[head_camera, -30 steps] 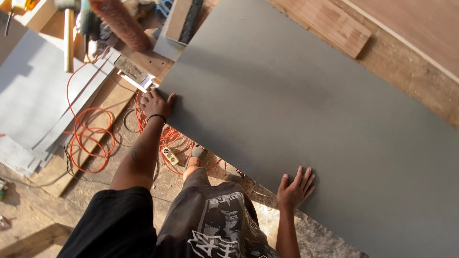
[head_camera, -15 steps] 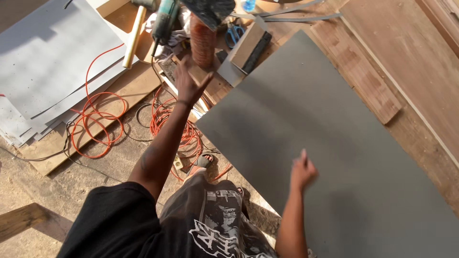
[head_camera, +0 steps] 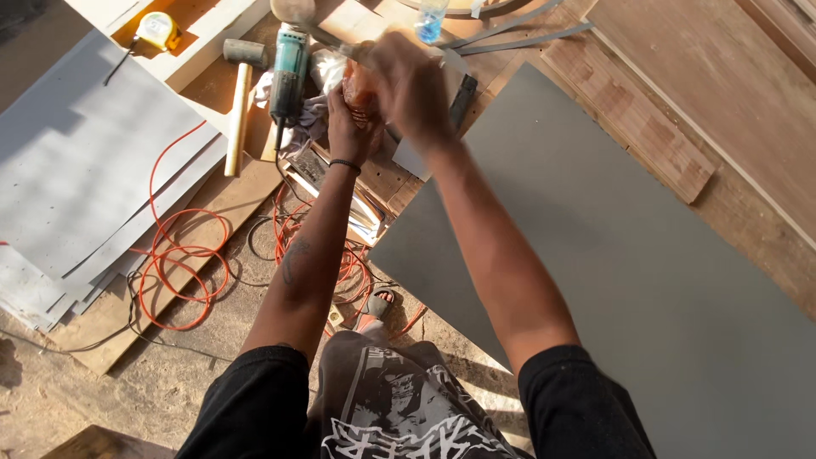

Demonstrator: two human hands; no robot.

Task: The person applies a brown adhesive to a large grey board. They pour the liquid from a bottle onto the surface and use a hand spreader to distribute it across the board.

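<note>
Both hands, off the grey panel [head_camera: 612, 255] now, left hand [head_camera: 348, 123] and right hand [head_camera: 408, 85] clasping an orange bottle [head_camera: 357, 85], contents indiscernible.

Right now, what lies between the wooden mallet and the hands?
In the head view, a teal power tool lies between the wooden mallet and the left hand, with crumpled cloth beside it. The right hand overlaps the left.

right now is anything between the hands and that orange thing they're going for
Nothing visible is. The left hand is already wrapped around the orange object, and the right hand closes over it from above, blurred. The power tool and mallet lie off to the left, clear of both hands.
</note>
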